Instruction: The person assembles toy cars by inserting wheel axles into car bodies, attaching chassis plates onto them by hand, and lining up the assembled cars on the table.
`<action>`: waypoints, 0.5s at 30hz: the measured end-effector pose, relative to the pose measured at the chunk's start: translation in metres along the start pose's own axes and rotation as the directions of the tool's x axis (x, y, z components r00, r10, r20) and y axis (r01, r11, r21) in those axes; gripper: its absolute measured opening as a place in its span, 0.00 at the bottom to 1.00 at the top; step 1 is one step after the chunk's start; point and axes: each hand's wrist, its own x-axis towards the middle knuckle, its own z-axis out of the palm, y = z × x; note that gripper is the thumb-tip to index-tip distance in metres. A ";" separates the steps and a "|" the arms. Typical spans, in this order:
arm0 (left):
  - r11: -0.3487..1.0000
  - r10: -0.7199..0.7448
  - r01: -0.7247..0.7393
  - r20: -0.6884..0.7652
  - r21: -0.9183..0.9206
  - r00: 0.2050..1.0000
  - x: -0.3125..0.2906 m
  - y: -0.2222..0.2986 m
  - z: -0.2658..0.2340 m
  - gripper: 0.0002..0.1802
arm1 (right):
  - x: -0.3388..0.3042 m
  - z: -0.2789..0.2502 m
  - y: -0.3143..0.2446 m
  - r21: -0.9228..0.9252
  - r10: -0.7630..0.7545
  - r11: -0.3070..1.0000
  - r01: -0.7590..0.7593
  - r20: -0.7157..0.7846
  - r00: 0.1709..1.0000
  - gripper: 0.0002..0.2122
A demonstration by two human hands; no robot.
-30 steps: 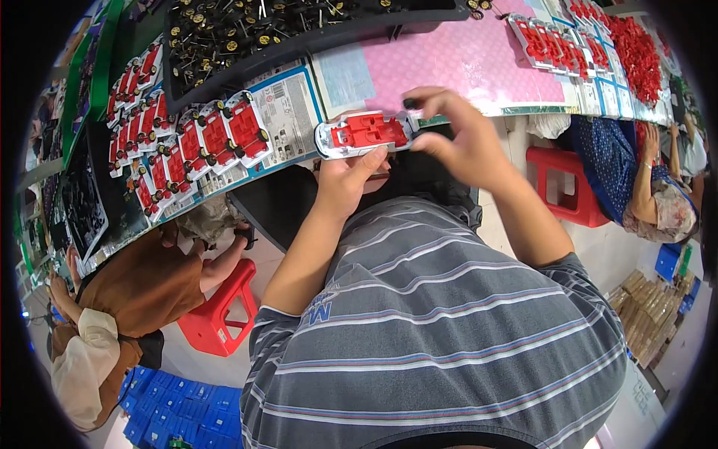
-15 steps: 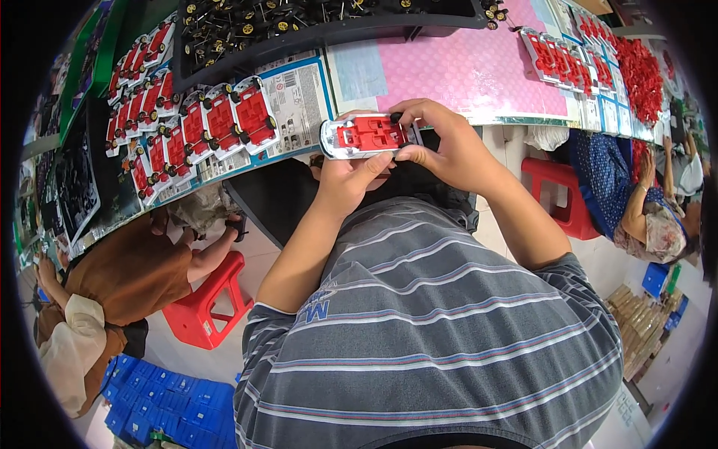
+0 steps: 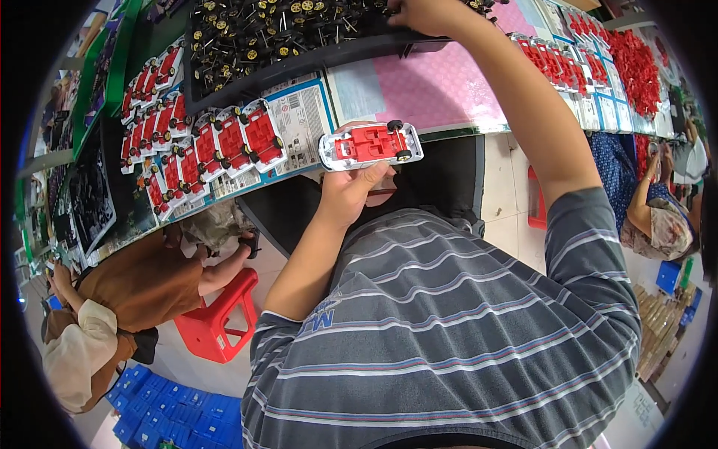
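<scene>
My left hand [image 3: 348, 191] holds a toy car [image 3: 370, 144] upside down just off the table's near edge, thumb against its near side. The car has a white body and a red underside. A pair of black wheels sits at its right end; no wheels show at its left end. My right hand [image 3: 430, 15] reaches over the rim of a black tray [image 3: 321, 63] at the top of the picture. Its fingers are bent down among loose wheel axles [image 3: 280, 26] with black and yellow wheels. What the fingertips hold, if anything, is hidden.
Rows of upturned toy cars [image 3: 232, 142] lie on the table at the left, and more cars [image 3: 550, 63] at the right beside a heap of red parts [image 3: 634, 71]. Co-workers sit on both sides. A red stool [image 3: 221, 318] and blue boxes [image 3: 176, 408] are on the floor.
My right hand has let go of the toy car and moved up and away into the tray of wheel axles. My left hand keeps the car in nearly the same place.
</scene>
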 end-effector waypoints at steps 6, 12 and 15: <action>0.999 0.039 -0.039 -0.048 -0.003 0.998 -0.007 0.002 0.002 0.27 | 0.022 0.013 0.014 -0.180 0.104 0.979 -0.095 0.039 0.994 0.07; 1.000 -0.025 0.023 -0.107 -0.019 0.994 -0.019 0.000 -0.013 0.30 | -0.065 0.007 -0.064 0.563 0.097 0.825 -0.055 -0.045 0.994 0.14; 0.999 -0.053 0.053 -0.086 -0.001 0.995 -0.011 -0.007 -0.012 0.31 | -0.116 0.017 -0.121 0.582 -0.043 0.811 0.063 -0.048 0.998 0.13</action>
